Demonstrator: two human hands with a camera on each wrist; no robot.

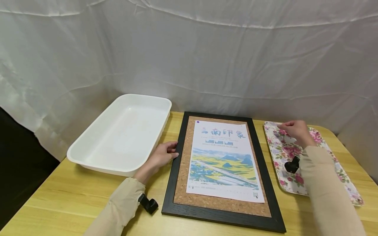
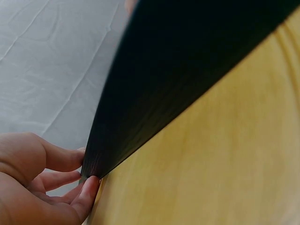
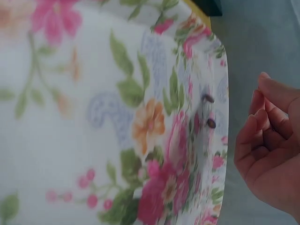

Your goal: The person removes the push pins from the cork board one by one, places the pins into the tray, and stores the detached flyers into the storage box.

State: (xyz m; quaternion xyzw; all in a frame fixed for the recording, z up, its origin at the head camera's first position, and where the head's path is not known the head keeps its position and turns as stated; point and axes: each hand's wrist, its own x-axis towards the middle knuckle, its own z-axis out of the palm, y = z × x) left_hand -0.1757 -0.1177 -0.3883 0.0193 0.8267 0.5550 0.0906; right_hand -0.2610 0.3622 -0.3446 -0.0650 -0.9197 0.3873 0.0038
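A black-framed cork board lies flat in the middle of the table, with a printed landscape poster on it. A small purple pin sits at the poster's upper left corner. My left hand touches the board's left edge with thumb and fingertips; the left wrist view shows these fingertips against the dark frame. Over the far end of a floral tray is my right hand, thumb and forefinger close together. Whether anything sits between them is hidden. Two small dark pins lie near the tray's rim.
A deep white plastic tray stands left of the board, close to my left forearm. The wooden table ends at a pale grey curtain behind and at the sides. Each wrist carries a small black camera.
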